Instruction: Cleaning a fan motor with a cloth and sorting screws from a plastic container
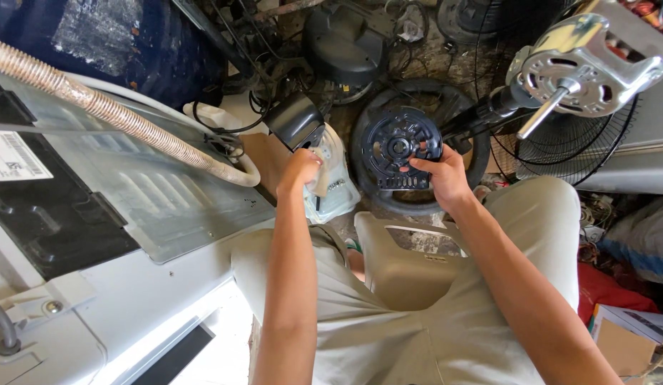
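Observation:
My right hand [443, 178] grips the lower edge of a dark round plastic fan part [400, 147] with slots and a centre hole, holding it up in front of me. My left hand [301, 171] is closed around a thin tool handle beside a white plastic container [336, 187]; the tool's tip is hidden. A black motor cover [296, 120] sits just above my left hand. A silver fan motor [587, 65] with its shaft sticking out stands on a black stem at the upper right.
A grey machine panel [153, 192] with a ribbed beige hose [96, 105] fills the left. A black ring [417, 96] lies on the floor behind the fan part. A wire fan guard [581, 153] is at right. I sit on a beige plastic stool [406, 264].

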